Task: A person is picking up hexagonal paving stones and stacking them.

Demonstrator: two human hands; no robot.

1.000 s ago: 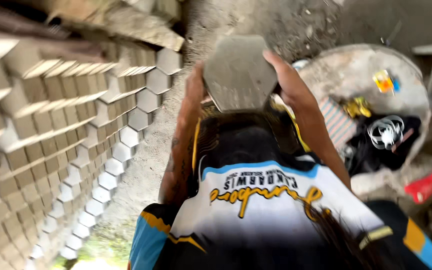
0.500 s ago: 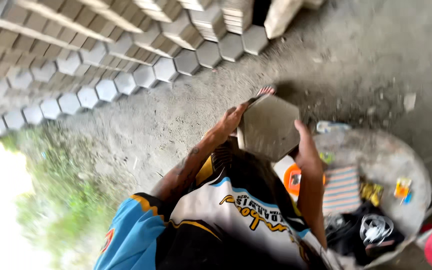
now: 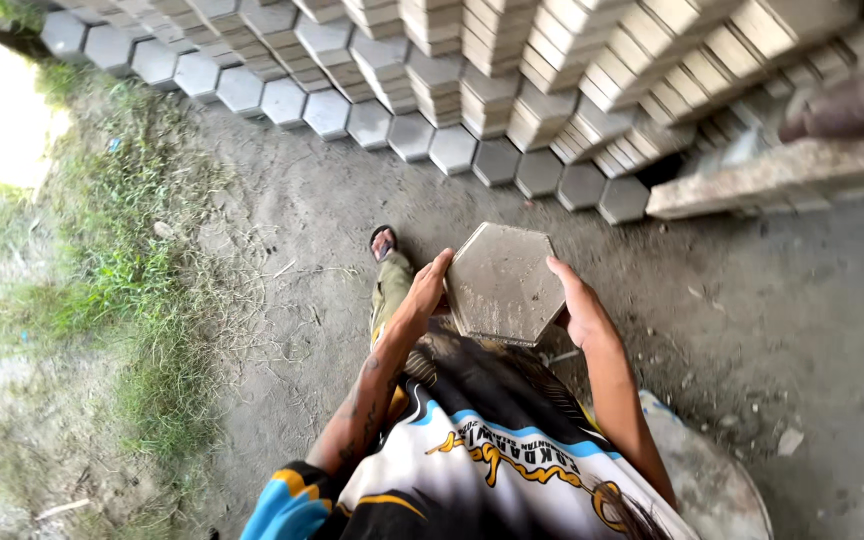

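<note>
With the left hand [image 3: 424, 290] and right hand [image 3: 577, 305] clamping opposite edges of the grey hexagonal concrete paver [image 3: 505, 283], fingers wrapped underneath, it is best kept level and close to the body toward the stacked hexagonal grey pavers [image 3: 452, 90] at twelve o'clock.

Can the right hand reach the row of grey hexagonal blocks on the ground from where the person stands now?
Probably not yet. The right hand and the left hand both grip the hexagonal block, so neither is free. The row of blocks lies across bare ground, apart from the hands.
</note>
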